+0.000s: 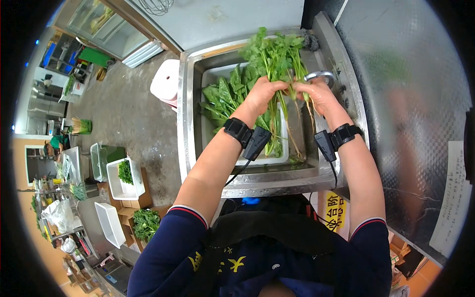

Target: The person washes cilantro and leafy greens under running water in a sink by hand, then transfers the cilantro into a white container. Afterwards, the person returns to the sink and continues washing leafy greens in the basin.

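Note:
Over the metal sink (184,123), my left hand (262,95) is closed around a bunch of cilantro (267,57), its leaves pointing away from me and its stems and pale roots hanging toward me. My right hand (319,95), close beside it, grips a few cilantro stems (298,67) near the root end. The chrome faucet (320,75) is just above my right hand and partly overlaps it. Beneath my left hand, a white tub (284,143) sits in the sink with broad-leaved greens (222,99) inside. My fingertips are partly hidden by stems.
A textured metal wall (405,123) rises at the right. Left of the sink stands a white plastic container (166,81) on the wet floor (133,99). Farther left are a white bin (116,185) with greens and a cardboard box (143,190). A dark scrubber (310,40) lies at the sink's back corner.

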A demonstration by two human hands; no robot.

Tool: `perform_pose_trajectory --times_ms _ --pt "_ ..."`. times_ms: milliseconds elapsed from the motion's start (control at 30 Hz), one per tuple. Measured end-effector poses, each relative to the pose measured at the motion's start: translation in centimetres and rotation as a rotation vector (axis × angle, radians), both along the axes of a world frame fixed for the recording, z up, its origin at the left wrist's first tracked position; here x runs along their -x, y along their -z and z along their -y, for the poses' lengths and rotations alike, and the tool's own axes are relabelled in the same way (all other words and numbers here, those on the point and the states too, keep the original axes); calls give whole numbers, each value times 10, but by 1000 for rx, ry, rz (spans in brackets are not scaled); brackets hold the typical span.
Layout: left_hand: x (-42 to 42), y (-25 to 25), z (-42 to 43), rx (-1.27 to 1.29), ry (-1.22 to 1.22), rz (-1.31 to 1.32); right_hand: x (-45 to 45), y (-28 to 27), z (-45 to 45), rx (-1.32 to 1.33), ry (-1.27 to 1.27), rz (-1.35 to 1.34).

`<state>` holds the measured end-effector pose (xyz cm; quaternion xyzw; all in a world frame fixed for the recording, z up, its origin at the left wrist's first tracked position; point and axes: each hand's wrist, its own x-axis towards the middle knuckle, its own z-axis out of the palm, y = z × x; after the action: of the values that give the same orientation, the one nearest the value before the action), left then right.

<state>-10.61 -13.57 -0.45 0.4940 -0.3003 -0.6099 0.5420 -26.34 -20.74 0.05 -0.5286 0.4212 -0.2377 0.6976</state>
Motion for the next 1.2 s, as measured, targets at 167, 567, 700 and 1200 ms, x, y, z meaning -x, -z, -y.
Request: perform_pose_trajectory --times_ms 167,567,700,1200 --pt "2 5 2 61 -16 34 1 -2 1 39 -102 -40" --pt "1 11 0 -43 -34 -20 1 12 8 2 -21 -82" --pt "3 3 -1 -22 -83 -30 -2 7 5 -4 -42 -5" --pt "-1 4 4 1 36 123 0 -5 1 -125 -15 38"
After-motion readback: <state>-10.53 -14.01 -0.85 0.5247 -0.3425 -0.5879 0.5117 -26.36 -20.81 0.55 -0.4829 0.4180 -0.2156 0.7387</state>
